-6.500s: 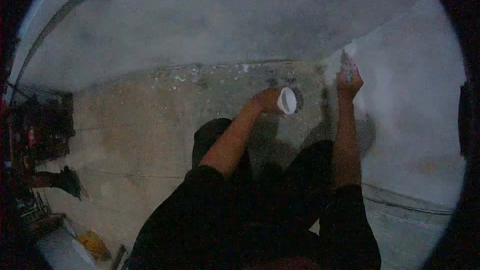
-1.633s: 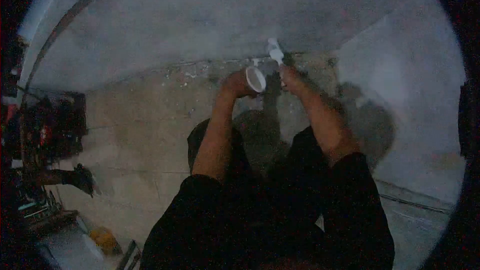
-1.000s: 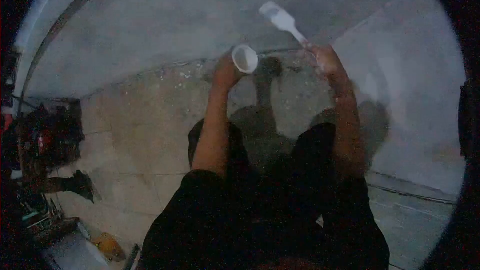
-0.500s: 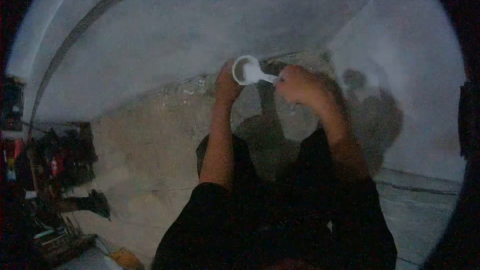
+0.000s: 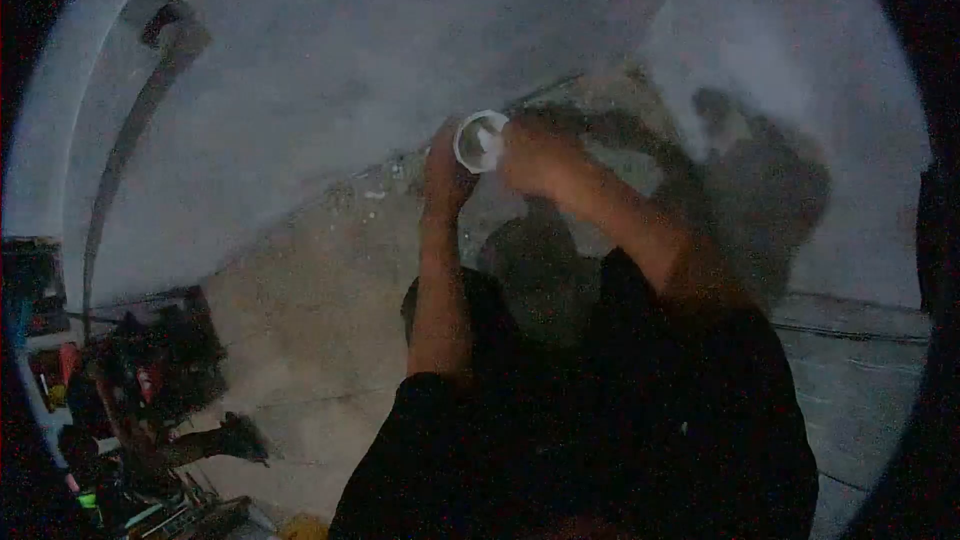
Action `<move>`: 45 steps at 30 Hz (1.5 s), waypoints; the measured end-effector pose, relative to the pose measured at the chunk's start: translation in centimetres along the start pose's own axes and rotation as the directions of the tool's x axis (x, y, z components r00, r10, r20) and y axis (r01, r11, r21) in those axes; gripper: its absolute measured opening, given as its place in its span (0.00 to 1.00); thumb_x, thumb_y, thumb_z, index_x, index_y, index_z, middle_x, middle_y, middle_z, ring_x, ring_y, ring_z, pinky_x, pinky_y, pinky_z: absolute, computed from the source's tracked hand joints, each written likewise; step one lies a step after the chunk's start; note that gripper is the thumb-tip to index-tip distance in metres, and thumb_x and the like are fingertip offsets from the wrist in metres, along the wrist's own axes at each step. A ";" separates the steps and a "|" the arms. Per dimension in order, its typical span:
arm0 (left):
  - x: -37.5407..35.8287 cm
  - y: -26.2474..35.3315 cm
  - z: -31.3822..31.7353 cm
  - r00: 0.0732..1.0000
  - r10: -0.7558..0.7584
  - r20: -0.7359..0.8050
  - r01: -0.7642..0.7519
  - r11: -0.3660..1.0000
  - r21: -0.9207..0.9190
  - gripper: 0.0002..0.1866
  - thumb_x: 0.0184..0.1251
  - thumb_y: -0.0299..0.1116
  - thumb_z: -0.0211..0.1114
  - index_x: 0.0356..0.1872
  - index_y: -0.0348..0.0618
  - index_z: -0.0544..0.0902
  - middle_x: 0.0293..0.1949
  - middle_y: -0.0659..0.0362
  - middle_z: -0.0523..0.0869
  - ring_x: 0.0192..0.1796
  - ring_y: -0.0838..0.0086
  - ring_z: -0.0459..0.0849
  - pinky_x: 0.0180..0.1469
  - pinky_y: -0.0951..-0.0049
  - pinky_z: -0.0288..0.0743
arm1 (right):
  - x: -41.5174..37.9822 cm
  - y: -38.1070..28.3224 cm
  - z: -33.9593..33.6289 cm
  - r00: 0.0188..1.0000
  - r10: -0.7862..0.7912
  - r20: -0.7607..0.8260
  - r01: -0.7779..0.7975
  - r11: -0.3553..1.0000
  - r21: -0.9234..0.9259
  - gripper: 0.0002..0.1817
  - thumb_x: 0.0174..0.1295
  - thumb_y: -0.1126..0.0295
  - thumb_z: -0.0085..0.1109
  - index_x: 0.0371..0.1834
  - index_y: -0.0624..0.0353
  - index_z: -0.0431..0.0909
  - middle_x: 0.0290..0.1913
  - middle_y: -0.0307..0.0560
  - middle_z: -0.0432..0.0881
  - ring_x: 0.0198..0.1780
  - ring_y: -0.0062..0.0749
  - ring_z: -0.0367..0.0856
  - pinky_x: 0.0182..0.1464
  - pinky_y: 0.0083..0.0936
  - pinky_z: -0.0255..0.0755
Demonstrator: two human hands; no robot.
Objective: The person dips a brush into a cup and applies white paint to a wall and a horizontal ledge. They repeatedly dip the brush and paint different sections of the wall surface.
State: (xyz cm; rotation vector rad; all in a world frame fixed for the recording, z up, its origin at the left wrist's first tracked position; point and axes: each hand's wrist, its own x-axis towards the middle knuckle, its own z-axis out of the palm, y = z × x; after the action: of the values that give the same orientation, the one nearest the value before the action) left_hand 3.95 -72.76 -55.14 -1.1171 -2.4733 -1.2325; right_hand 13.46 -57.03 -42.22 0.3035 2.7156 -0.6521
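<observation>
"Holding what, the left hand (image 5: pixel 446 172)?"

"One white cup (image 5: pixel 470 143), round mouth showing, just off centre toward twelve o'clock; left grip clamped around its nine o'clock side."

"And the right hand (image 5: pixel 540 157)?"

"At the cup's three o'clock; grip closed on one white tool (image 5: pixel 490 141), pale end inside the cup, fingers blurred."

"Remainder?"

"Grey wall (image 5: pixel 350 60), eleven o'clock; dark clutter (image 5: pixel 165 355), eight."

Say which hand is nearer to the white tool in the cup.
Right. The right hand grips the white tool beside the cup; the left hand holds the cup's opposite side.
</observation>
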 end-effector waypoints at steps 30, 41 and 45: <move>1.3 -1.2 -1.0 0.911 -0.281 0.302 0.316 0.946 -0.072 0.37 0.51 0.43 0.83 0.63 0.44 0.79 0.57 0.50 0.86 0.61 0.54 0.83 0.64 0.54 0.77 | 4.3 9.1 -1.4 0.950 -0.310 -0.024 0.310 0.937 0.158 0.20 0.63 0.54 0.62 0.43 0.61 0.85 0.36 0.56 0.88 0.37 0.44 0.88 0.44 0.45 0.79; -0.8 -3.4 -1.5 0.787 -0.517 0.337 0.479 0.856 0.194 0.47 0.41 0.55 0.83 0.65 0.45 0.77 0.60 0.46 0.84 0.61 0.50 0.84 0.65 0.53 0.77 | 4.8 9.7 -3.6 0.988 0.069 0.140 -0.106 0.956 0.273 0.16 0.72 0.59 0.60 0.53 0.57 0.87 0.37 0.46 0.85 0.40 0.37 0.84 0.47 0.39 0.78; -1.1 -8.7 5.7 0.764 -0.463 0.450 0.422 0.885 0.195 0.43 0.50 0.55 0.79 0.68 0.48 0.76 0.64 0.50 0.82 0.63 0.53 0.83 0.64 0.49 0.77 | 4.1 5.2 -3.0 0.987 -0.109 -0.115 0.134 0.962 0.240 0.18 0.68 0.60 0.64 0.54 0.61 0.84 0.39 0.50 0.85 0.42 0.42 0.85 0.50 0.40 0.78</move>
State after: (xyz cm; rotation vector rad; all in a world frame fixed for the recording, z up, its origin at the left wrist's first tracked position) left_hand -0.19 -72.42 -64.75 -0.9334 -3.2942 -1.0177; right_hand 10.28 -50.58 -43.25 0.2351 2.7667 -1.0408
